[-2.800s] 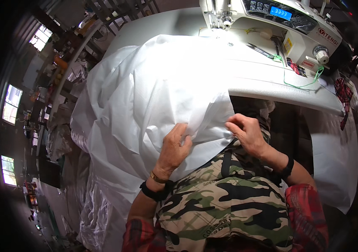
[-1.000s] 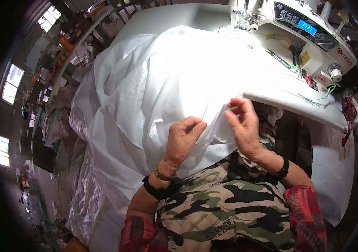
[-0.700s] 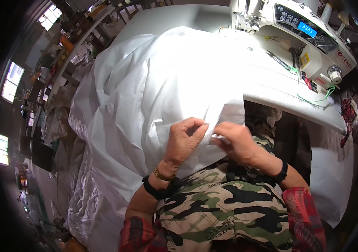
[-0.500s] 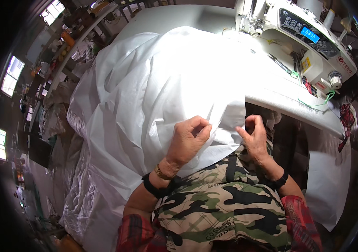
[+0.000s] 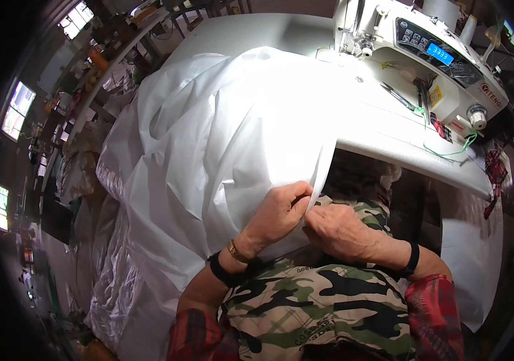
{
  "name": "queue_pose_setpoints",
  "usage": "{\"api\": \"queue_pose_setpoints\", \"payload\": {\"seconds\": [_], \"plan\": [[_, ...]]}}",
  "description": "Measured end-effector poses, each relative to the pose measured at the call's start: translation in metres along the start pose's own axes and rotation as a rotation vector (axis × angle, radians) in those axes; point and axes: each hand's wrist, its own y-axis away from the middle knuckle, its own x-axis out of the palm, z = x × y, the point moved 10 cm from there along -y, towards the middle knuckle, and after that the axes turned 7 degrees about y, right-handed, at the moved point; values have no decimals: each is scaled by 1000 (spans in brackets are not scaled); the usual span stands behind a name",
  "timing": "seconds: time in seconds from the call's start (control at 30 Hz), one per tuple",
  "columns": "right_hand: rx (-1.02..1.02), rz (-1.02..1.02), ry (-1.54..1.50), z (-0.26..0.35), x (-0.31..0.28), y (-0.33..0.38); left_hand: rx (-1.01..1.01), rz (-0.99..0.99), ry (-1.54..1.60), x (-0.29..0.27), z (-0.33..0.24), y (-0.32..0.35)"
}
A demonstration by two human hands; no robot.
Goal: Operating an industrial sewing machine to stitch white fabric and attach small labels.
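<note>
A large sheet of white fabric [image 5: 178,156] lies in loose folds over the sewing table and hangs down toward my lap. My left hand [image 5: 278,213] pinches its right-hand edge between thumb and fingers. Close beside it, my right hand [image 5: 344,231] is closed on the same edge a little lower down, with its fingertips partly hidden behind the knuckles. From the two hands the edge runs up as a narrow band to the table's front. Both hands are over my camouflage apron [image 5: 329,301].
A white sewing machine [image 5: 443,60] with a lit blue display stands at the far right. Scissors [image 5: 398,96] and a green cord [image 5: 449,150] lie on the table [image 5: 389,135] beside it. A white sheet [image 5: 470,265] hangs at the right. Cluttered shelving [image 5: 112,75] stands at the left.
My right hand has moved left and closed on the fabric edge beside my left hand. The fabric's right edge has been drawn left into a narrow band. My left hand has shifted slightly nearer.
</note>
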Motion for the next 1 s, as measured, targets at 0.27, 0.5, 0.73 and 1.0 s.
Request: {"api": "queue_pose_setpoints", "payload": {"seconds": [0.27, 0.5, 0.73, 1.0], "plan": [[-284, 112, 123, 24, 7, -13, -224, -93, 233, -13, 32, 12], [559, -468, -863, -130, 55, -33, -153, -72, -25, -65, -10, 2], [119, 137, -617, -86, 188, -121, 5, 256, -324, -57, -61, -18], [34, -12, -527, -118, 130, -68, 47, -61, -309, -30, 25, 14]]}}
